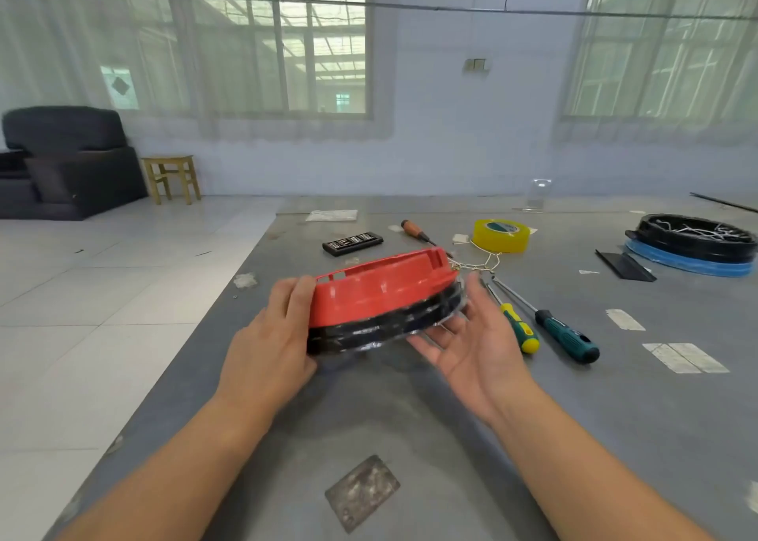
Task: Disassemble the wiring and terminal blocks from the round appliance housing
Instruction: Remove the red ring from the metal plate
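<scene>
A person stands at a grey bench (410,417) with two bare forearms reaching forward. Between the hands, lifted just above the bench top, is one round appliance housing (381,294): a red plastic shell with slotted openings along its upper wall, sitting on a glossy black ribbed ring, tilted with its far side higher. The left hand (270,335) grasps its rim at nine o'clock, fingers curled over the red wall and thumb against the black ring. The right hand (471,343) lies released, palm up with fingers straight, at four o'clock, its fingertips touching the black ring from below.

From the housing's far edge at one o'clock, thin pale wires (484,263) trail onto the bench toward one roll of yellow tape (500,235).

Three screwdrivers lie on the bench: one with an orange and black handle (414,230) at twelve o'clock, one with a yellow and green handle (519,329) just beside the right hand, and one with a dark teal handle (568,335) next to it, both at three o'clock. One flat black bit case (352,244) lies at eleven o'clock.

At two o'clock, well apart, a second round housing (693,245), black over blue, holds a tangle of white wires, with one flat black panel (625,265) just beside it. Several patches of worn tape mark the bench.

Beyond, on the tiled floor, stand one dark armchair (65,159) and one small wooden stool (170,177).
</scene>
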`<state>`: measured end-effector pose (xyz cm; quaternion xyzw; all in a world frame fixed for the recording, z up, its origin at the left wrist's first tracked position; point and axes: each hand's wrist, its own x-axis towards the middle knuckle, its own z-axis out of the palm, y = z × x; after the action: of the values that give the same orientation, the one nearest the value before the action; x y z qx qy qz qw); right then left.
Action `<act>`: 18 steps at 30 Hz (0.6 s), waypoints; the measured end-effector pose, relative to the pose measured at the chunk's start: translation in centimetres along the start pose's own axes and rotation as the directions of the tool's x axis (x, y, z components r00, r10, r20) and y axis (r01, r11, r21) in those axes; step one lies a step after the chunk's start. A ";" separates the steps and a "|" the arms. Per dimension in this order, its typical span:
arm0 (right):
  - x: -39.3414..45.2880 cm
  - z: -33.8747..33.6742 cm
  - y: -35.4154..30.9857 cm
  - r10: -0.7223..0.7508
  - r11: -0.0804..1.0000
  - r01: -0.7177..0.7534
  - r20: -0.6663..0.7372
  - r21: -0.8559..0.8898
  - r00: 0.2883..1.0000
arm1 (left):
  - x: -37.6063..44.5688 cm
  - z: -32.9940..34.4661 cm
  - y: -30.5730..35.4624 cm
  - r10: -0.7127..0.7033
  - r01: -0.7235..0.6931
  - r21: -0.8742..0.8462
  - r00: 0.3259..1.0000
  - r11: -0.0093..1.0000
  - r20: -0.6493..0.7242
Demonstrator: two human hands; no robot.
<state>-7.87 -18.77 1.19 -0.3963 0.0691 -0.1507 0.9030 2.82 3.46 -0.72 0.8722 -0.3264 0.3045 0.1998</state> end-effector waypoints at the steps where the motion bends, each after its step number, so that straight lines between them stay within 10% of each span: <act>1: -0.1 -0.3 0.0 0.034 0.999 -0.034 -0.028 -0.025 0.999 | -0.4 -0.1 -0.1 0.032 -0.032 0.026 0.999 0.999 -0.002; 6: -0.5 -1.6 -0.4 0.137 0.979 -0.155 -0.137 -0.135 0.981 | -1.7 0.3 -0.7 0.284 -0.282 -0.027 0.957 0.959 0.067; 11: 0.0 -2.6 -0.7 0.070 0.904 -0.182 -0.287 -0.386 0.955 | -2.2 0.1 -0.5 0.224 -0.179 -0.195 0.945 0.964 0.239; 18: 1.2 -4.4 -1.5 -0.295 0.321 -0.210 -0.309 -0.923 0.904 | -2.3 0.9 -0.3 0.067 0.017 -0.302 0.962 0.953 0.265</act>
<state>-8.14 -23.15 -0.69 -0.8051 0.3271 -0.1880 0.4577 1.98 4.26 -2.96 0.8608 -0.4045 0.1310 0.2798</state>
